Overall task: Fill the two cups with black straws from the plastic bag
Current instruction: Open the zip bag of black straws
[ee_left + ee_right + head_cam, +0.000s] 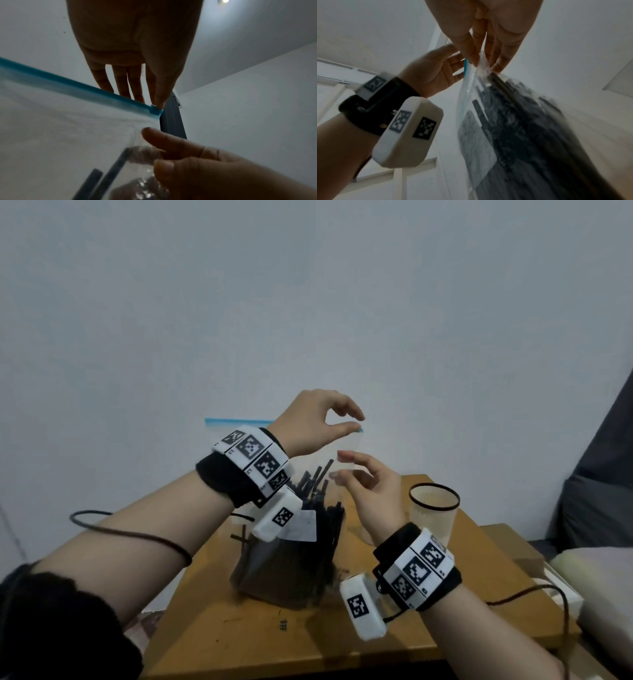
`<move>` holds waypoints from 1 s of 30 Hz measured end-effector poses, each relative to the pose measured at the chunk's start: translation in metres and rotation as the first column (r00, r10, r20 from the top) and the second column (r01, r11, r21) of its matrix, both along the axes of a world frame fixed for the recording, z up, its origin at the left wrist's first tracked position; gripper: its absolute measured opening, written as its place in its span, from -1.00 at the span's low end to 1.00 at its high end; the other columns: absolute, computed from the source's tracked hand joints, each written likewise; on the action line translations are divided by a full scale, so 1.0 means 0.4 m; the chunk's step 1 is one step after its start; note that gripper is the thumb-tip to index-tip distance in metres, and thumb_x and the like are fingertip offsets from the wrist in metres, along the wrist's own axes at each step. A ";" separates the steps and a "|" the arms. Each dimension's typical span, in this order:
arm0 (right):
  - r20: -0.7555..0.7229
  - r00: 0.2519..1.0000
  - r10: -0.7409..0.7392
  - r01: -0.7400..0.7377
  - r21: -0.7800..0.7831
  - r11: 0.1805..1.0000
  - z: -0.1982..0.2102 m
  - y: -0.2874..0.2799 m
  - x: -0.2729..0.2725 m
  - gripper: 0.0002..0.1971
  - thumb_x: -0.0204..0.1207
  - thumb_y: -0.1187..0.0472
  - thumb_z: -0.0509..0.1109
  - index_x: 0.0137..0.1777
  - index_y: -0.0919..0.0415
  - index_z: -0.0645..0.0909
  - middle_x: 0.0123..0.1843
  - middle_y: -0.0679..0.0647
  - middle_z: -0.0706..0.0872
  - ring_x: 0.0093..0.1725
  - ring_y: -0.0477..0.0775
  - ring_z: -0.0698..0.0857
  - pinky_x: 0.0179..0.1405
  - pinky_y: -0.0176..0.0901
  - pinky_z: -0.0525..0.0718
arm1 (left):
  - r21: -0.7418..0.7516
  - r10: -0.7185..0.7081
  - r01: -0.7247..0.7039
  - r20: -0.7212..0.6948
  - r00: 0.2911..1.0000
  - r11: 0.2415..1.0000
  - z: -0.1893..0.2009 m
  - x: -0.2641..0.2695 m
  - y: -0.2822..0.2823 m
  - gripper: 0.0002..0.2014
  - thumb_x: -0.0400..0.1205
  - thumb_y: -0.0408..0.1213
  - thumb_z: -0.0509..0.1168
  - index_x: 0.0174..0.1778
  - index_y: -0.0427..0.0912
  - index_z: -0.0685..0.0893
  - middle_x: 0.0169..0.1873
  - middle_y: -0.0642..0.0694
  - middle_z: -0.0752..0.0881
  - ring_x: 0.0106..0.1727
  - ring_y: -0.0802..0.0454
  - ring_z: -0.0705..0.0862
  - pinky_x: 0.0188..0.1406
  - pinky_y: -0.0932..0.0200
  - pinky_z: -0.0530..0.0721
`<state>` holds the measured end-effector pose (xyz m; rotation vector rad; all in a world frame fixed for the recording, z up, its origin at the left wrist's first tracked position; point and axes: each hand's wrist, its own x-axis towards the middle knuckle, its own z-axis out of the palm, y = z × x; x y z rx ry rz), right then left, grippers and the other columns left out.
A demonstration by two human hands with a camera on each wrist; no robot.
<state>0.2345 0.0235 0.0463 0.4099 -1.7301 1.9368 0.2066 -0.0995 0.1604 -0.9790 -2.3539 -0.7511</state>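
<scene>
A clear plastic bag (284, 570) with a blue zip strip (236, 421) stands on the wooden table (239, 638), packed with black straws (318, 491). My left hand (358, 424) pinches the right end of the zip strip (155, 108) between thumb and forefinger. Just below it, my right hand (342, 467) pinches the bag's right edge (483, 63), thumb in front and fingers behind the plastic. A clear cup with a black rim (433, 515) stands empty to the right of the bag. Something clear and cup-like (363, 534) shows behind my right wrist, mostly hidden.
The wall rises right behind the small table. A lower wooden surface (507, 546) adjoins on the right, with a white object (565, 580) and grey fabric (603, 474) beyond. Cables trail from both wrists (137, 534).
</scene>
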 end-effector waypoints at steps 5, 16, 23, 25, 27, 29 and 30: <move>-0.024 1.000 -0.013 0.014 0.049 0.999 0.004 0.037 0.005 -0.74 0.52 0.38 0.42 0.05 -0.01 0.70 0.00 0.02 0.80 0.02 0.04 0.78 0.17 0.04 0.70 | 0.020 -0.005 0.004 0.042 0.999 1.000 -0.008 0.009 0.026 -0.88 0.51 -0.28 0.50 -0.04 -0.11 0.83 -0.27 0.17 0.73 -0.23 0.47 0.63 -0.15 0.68 0.39; -0.178 0.982 -0.062 0.052 -0.064 0.997 0.106 0.094 0.012 -0.84 0.43 0.43 0.50 -0.07 0.19 0.74 -0.12 0.14 0.81 -0.07 0.08 0.78 -0.02 -0.16 0.73 | 0.226 -0.046 0.029 0.068 0.997 0.974 -0.013 0.032 0.039 -0.90 0.42 -0.37 0.56 -0.20 -0.12 0.83 -0.32 0.08 0.79 -0.23 0.28 0.72 -0.12 0.51 0.58; -0.161 0.984 -0.077 0.075 -0.019 0.997 0.120 0.088 0.021 -0.75 0.43 0.49 0.46 -0.19 0.08 0.76 -0.27 0.02 0.81 -0.22 0.03 0.78 -0.15 -0.24 0.70 | 0.186 -0.050 0.037 0.065 0.997 0.982 -0.014 0.036 0.022 -0.88 0.44 -0.35 0.55 -0.28 -0.02 0.80 -0.34 0.13 0.78 -0.21 0.34 0.70 -0.07 0.56 0.51; -0.146 0.986 -0.084 0.083 -0.012 0.997 0.120 0.085 0.026 -0.75 0.44 0.48 0.45 -0.20 0.09 0.76 -0.29 0.00 0.81 -0.24 0.02 0.79 -0.16 -0.26 0.71 | 0.152 -0.038 0.029 0.051 0.998 0.988 -0.015 0.036 0.014 -0.82 0.44 -0.33 0.55 -0.34 0.06 0.74 -0.33 0.12 0.78 -0.16 0.31 0.68 -0.03 0.57 0.47; -0.127 0.988 -0.089 0.087 -0.020 0.996 0.121 0.082 0.032 -0.76 0.45 0.47 0.46 -0.20 0.08 0.76 -0.30 -0.01 0.81 -0.26 -0.01 0.79 -0.17 -0.29 0.71 | 0.131 -0.016 0.009 0.053 0.998 0.991 -0.018 0.036 0.004 -0.79 0.44 -0.31 0.55 -0.37 0.09 0.71 -0.29 0.04 0.80 -0.12 0.20 0.71 0.05 0.45 0.52; -0.110 0.989 -0.103 0.100 -0.033 0.994 0.121 0.083 0.036 -0.76 0.44 0.47 0.46 -0.21 0.08 0.75 -0.30 0.00 0.80 -0.28 -0.05 0.78 -0.19 -0.33 0.69 | 0.127 0.028 -0.036 0.061 0.998 0.991 -0.022 0.031 -0.013 -0.74 0.44 -0.30 0.56 -0.41 0.15 0.68 -0.25 -0.01 0.81 -0.07 0.11 0.73 0.12 0.32 0.54; -0.100 0.989 -0.110 0.106 -0.040 0.994 0.120 0.085 0.037 -0.76 0.44 0.47 0.46 -0.21 0.09 0.75 -0.30 0.01 0.80 -0.29 -0.07 0.78 -0.21 -0.35 0.68 | 0.130 0.049 -0.057 0.062 0.997 0.990 -0.024 0.027 -0.026 -0.71 0.44 -0.31 0.56 -0.43 0.17 0.66 -0.24 -0.01 0.81 -0.06 0.10 0.74 0.12 0.32 0.54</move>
